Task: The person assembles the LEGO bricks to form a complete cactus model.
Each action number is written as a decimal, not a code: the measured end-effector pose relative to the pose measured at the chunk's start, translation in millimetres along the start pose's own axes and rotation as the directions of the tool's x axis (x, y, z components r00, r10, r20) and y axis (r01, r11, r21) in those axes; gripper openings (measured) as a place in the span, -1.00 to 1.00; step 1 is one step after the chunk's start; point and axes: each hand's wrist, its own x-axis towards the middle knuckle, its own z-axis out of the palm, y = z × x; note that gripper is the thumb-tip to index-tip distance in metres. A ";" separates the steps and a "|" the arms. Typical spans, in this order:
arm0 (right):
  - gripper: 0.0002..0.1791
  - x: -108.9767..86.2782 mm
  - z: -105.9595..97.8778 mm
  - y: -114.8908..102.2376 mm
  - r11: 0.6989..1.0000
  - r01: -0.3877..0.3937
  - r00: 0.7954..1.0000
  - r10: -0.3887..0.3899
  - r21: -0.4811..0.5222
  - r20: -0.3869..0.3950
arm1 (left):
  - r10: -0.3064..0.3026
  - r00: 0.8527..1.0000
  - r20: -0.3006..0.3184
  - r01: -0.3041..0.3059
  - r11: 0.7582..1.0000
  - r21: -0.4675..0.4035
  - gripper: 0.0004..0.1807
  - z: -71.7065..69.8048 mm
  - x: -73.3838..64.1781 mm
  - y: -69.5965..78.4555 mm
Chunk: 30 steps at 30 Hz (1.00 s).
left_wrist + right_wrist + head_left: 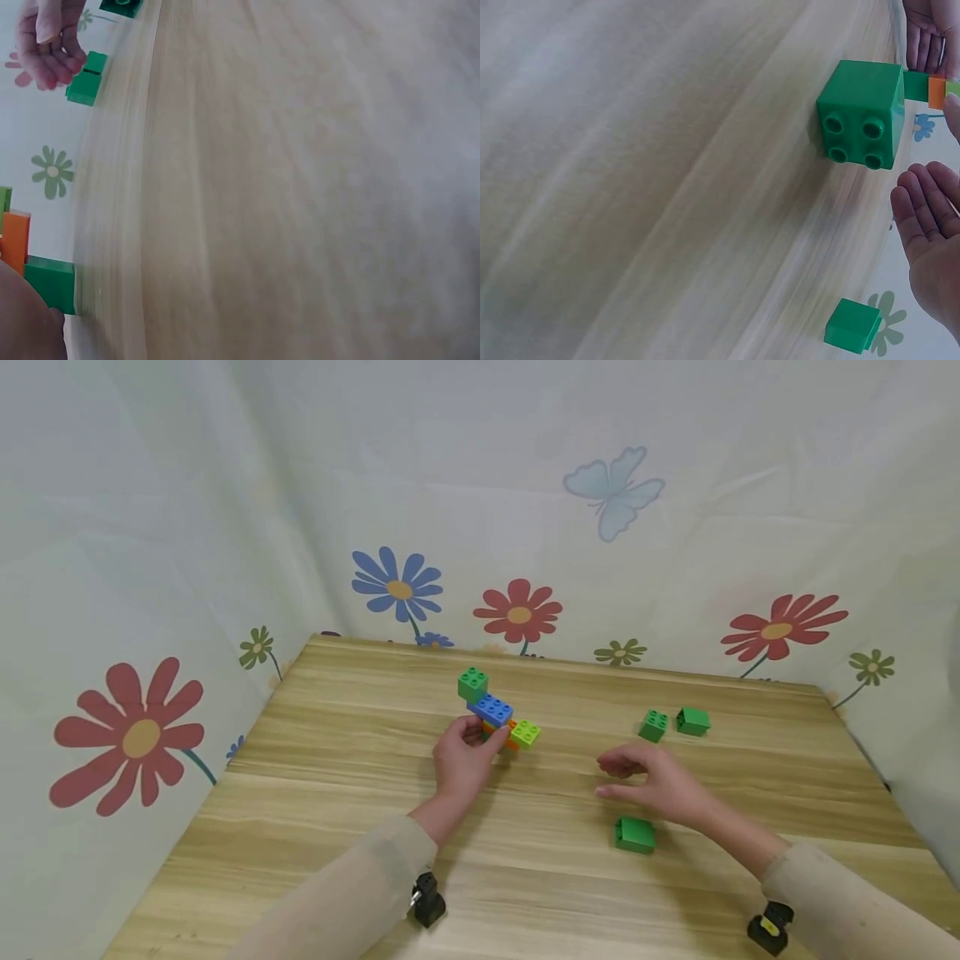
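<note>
Head view: we locate the block assembly (497,713) left of centre over the wood-grain surface (337,760), in the left hand (461,758), whose fingers are curled round it. We identify its visible parts as follows: a blue brick (489,707), a green end block (472,685) at its far left end, an orange brick (513,746) next to the thumb, and a lime block (526,734) at the right. In the left wrist view we also see a lower green brick (51,284); we cannot tell whether it touches the surface. We find the right hand (656,782) well apart from the assembly, fingers wide, with a gap between thumb and fingertips. Beyond it we note a stud-up green block (654,726) and, just to its right, a second green block (693,722). Nearer the wearer, a third green block (636,835) lies on its side. Behind the surface hangs a pale curtain (465,468) printed with flowers and a butterfly.
</note>
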 end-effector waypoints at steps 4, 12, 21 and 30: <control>-0.48 -6.3 -0.6 1.0 1.000 -0.008 1.000 0.008 -0.004 0.010 | -0.001 1.000 0.004 0.001 1.000 -0.021 -0.60 -0.1 0.1 1.0; -0.46 -26.4 -3.2 2.8 0.996 0.037 0.999 -0.036 -0.079 0.008 | 0.017 1.000 -0.015 -0.018 1.000 -0.022 -0.62 0.2 0.2 -1.3; -0.28 -51.9 1.1 8.9 0.971 0.087 0.996 -0.084 -0.221 0.022 | 0.019 1.000 -0.014 -0.020 0.999 -0.027 -0.61 1.0 2.6 -5.0; -0.33 -62.6 11.6 23.1 0.932 0.164 0.980 -0.191 -0.324 -0.051 | 0.022 1.000 -0.010 -0.023 0.999 -0.023 -0.61 0.9 3.5 -6.3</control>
